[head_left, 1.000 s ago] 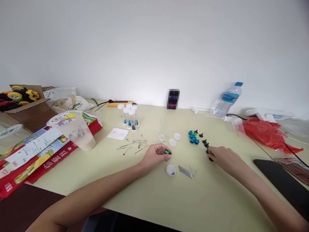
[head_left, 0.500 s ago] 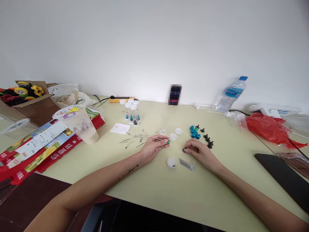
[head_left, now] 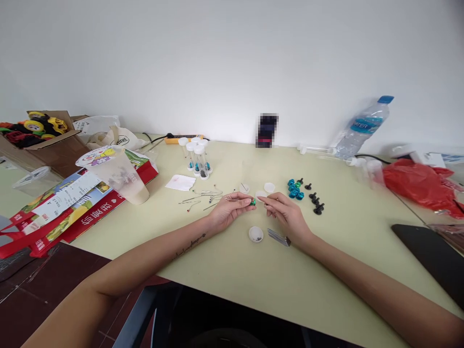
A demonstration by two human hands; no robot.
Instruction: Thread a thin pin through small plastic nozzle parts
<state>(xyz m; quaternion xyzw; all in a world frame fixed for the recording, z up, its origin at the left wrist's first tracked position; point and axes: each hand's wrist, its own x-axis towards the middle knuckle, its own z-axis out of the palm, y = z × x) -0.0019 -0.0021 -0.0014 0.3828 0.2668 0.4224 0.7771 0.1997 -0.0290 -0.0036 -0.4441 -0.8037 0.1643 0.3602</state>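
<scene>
My left hand pinches a small shiny green part between thumb and fingertips, with a thin metal rod running back from it. Close on the right, my right hand has its fingers pinched together; whatever they hold is too small and covered to make out. Below the hands sits a white cap with tiny bits in it, beside a row of L-shaped hex keys. Shiny blue parts and black flanged parts lie right of my right hand. Thin metal rods are scattered left of my left hand.
Capped clear tubes stand at the back, near white paper. A drink cup, red printed bag and box of toys fill the left. A water bottle, red plastic bag and black tablet-like slab are right.
My right hand has lifted from the table, where its fingertips were at a small black part, and moved left toward my left hand. My left hand still holds the green part.
</scene>
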